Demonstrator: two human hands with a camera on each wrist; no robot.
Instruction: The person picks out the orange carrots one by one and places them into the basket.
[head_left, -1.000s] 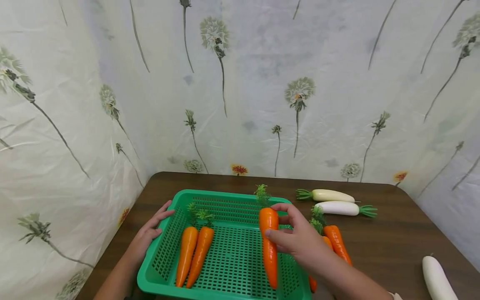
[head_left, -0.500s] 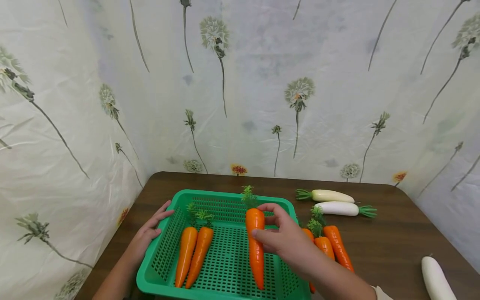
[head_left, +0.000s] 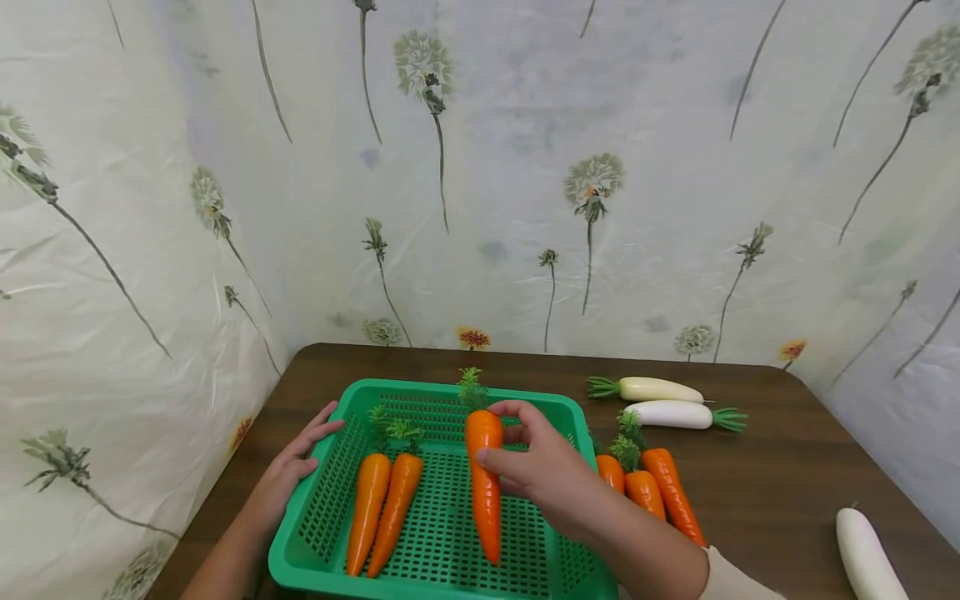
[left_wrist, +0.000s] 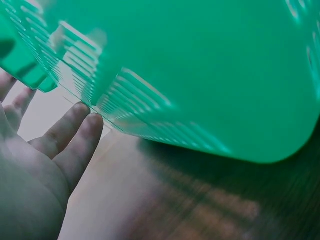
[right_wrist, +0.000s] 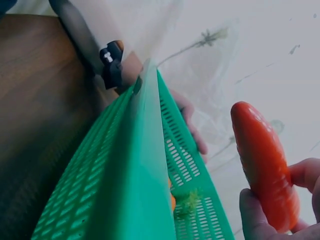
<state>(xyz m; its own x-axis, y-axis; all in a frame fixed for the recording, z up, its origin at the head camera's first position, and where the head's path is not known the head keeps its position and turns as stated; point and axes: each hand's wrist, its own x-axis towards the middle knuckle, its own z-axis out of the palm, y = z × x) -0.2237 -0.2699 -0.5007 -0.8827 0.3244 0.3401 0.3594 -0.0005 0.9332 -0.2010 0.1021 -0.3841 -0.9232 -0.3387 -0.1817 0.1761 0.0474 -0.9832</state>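
Observation:
In the head view my right hand (head_left: 536, 467) pinches an orange carrot (head_left: 485, 475) with a green leafy top, held over the green plastic basket (head_left: 525, 575). The right wrist view shows the same carrot (right_wrist: 267, 165) between thumb and fingers. Two carrots (head_left: 369, 508) lie side by side in the basket's left part, tops toward the back. My left hand (head_left: 292, 462) rests against the basket's left side; in the left wrist view its fairly straight fingers (left_wrist: 82, 137) touch the slotted wall.
Several carrots (head_left: 671, 492) lie on the brown table (head_left: 780, 442) just right of the basket, partly behind my right arm. Two white radishes (head_left: 667, 414) lie behind them, and another white radish (head_left: 870, 554) is at the far right. A flower-patterned cloth (head_left: 487, 167) hangs behind the table.
My right hand has carried the carrot leftward over the basket, toward the two carrots lying inside. More carrots beside the basket now show. My left hand has stayed at the basket's left side.

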